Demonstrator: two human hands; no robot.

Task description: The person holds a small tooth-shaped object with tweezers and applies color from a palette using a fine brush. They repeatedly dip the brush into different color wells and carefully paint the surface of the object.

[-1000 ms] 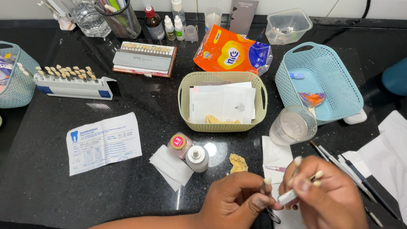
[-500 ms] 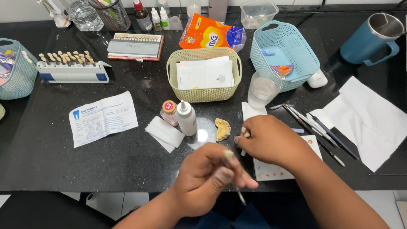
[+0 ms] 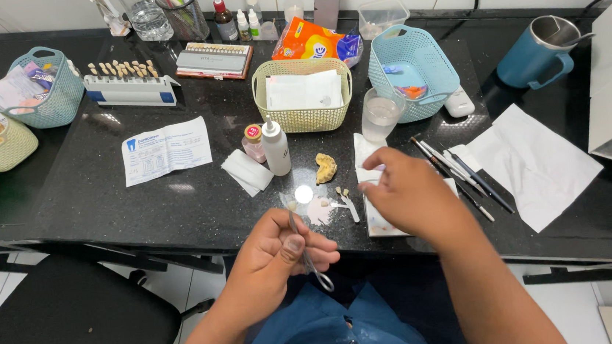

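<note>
My left hand (image 3: 281,254) is closed around thin metal tweezers (image 3: 303,250) whose tip carries a small pale tooth piece (image 3: 291,206), held just off the front edge of the black counter (image 3: 102,204). My right hand (image 3: 410,194) hovers over a white mixing tile (image 3: 378,223), fingers bent toward its far end; whether it holds anything is hidden. Small pale tooth pieces on pins (image 3: 340,193) lie between the hands. A yellow dental cast (image 3: 325,167) rests just beyond them.
Several brushes (image 3: 453,170) lie on white paper right of the tile. A water glass (image 3: 379,114), white squeeze bottle (image 3: 275,147), small jar (image 3: 252,141), leaflet (image 3: 165,150), yellow basket (image 3: 302,95), blue basket (image 3: 411,70), blue mug (image 3: 539,52) and shade guides (image 3: 128,80) stand behind.
The view has pulled back and down. My left hand has dropped toward me with the tweezers, and my right hand has moved away from it to above the white tile.
</note>
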